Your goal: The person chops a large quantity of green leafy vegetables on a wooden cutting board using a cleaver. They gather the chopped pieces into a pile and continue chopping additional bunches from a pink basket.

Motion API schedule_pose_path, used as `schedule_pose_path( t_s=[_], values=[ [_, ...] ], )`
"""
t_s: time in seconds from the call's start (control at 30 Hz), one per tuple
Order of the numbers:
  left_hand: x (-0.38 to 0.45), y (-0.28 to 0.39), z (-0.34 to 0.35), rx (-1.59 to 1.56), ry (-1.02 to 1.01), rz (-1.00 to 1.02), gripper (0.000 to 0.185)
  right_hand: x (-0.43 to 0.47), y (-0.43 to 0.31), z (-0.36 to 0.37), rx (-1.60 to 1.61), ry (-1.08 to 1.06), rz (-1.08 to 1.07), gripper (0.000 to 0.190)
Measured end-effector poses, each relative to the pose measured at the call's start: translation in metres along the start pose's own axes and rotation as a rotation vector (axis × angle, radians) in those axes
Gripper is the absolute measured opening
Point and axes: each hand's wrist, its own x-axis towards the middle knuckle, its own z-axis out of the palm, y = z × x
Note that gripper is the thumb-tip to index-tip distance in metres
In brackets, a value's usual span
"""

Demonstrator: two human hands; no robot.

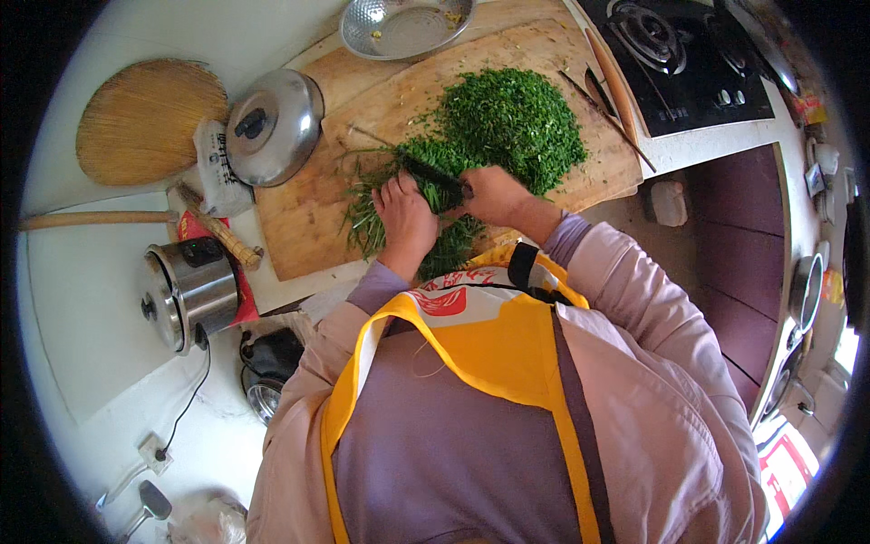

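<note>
My right hand (pixel 498 195) grips the handle of a dark-bladed kitchen knife (pixel 435 175). The blade lies across a bunch of long green leafy stalks (pixel 367 214) on a large wooden cutting board (pixel 299 234). Pressed down on those stalks, just beside the blade, is my left hand (pixel 408 216), its fingertips close to the knife. More uncut greens hang toward my apron below the hands. Beyond the knife, finely chopped greens (pixel 516 122) form a big heap. The blade's cutting edge is buried in the greens.
A dimpled metal bowl (pixel 406 30) stands at the board's far edge. A metal lid (pixel 275 128) leans at the left, near a steel electric cooker (pixel 194 292). A rolling pin (pixel 612 85) and a thin stick (pixel 608 121) lie at the right, before a gas stove (pixel 680 68).
</note>
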Motion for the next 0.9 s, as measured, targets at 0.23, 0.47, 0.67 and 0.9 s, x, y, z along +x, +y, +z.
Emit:
schedule_pose_path(
  t_s=[0.23, 0.47, 0.67, 0.9],
  values=[
    [-0.012, -0.003, -0.002, -0.009, 0.136, 0.004, 0.118, -0.076, -0.009, -0.026, 0.001, 0.141, -0.037, 0.024],
    [-0.008, -0.015, 0.015, -0.010, 0.286, 0.305, 0.084, -0.108, -0.018, -0.021, -0.061, 0.014, 0.066, 0.021],
    [-0.011, -0.013, 0.017, -0.146, 0.294, 0.310, 0.087, -0.102, -0.016, -0.021, -0.046, -0.028, 0.097, 0.019],
    [-0.010, -0.015, 0.016, -0.117, 0.255, 0.296, 0.086, -0.088, -0.016, -0.026, -0.040, -0.117, 0.128, 0.019]
  ],
)
